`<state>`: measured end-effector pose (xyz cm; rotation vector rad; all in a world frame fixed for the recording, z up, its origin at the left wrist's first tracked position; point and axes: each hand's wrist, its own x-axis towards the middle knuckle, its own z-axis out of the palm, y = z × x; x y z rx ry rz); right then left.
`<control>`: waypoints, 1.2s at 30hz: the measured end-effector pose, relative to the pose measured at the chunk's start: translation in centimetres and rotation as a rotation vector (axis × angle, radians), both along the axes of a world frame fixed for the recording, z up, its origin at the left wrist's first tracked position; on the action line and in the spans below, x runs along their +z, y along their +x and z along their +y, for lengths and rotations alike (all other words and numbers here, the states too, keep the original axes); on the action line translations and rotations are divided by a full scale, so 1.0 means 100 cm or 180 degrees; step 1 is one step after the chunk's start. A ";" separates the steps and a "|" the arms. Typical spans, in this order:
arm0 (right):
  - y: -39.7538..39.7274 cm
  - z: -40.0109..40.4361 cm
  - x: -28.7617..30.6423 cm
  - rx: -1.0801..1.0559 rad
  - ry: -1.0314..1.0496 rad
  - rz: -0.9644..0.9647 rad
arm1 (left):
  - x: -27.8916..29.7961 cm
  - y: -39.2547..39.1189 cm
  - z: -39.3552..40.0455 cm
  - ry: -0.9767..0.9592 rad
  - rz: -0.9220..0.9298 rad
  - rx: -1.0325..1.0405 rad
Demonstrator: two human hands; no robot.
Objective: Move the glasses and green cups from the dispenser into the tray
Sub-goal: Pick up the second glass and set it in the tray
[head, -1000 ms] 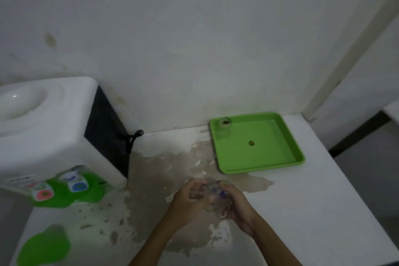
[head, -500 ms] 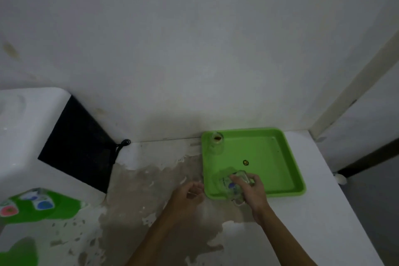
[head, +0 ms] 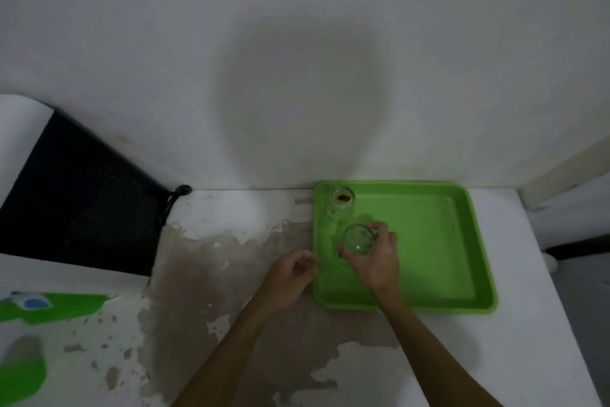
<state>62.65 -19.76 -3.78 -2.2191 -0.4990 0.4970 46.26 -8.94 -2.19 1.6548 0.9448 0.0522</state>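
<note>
Head view: the right hand is gripping a clear glass over the green tray, at 9 o'clock inside it; another glass is sitting at 11 o'clock; the left hand is curling loosely, empty, beside the tray's rim

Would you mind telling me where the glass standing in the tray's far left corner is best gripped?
Judging by its pose, grip the far-corner glass around its side wall from above and the right. It stands upright, mouth up, close against the tray rim on its left and far sides, so only the right and near sides look open.
</note>
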 end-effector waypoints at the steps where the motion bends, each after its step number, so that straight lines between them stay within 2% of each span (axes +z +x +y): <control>1: -0.001 0.003 -0.001 0.0055 0.0000 -0.0089 | -0.002 0.002 0.001 -0.0022 0.0009 0.0006; 6: -0.009 0.012 -0.004 0.0256 -0.0093 -0.0287 | -0.011 0.007 0.004 -0.0090 -0.0044 0.0074; 25: -0.021 -0.005 0.019 0.0679 -0.0174 -0.0308 | -0.007 -0.012 -0.016 -0.0082 -0.0127 0.0024; 30: -0.044 -0.016 0.039 0.0661 -0.0409 -0.0867 | 0.004 -0.044 -0.025 -0.0006 -0.0182 0.0251; 36: -0.092 -0.018 0.065 0.1129 -0.0142 -0.0463 | 0.019 -0.109 -0.030 -0.0051 -0.0192 0.0638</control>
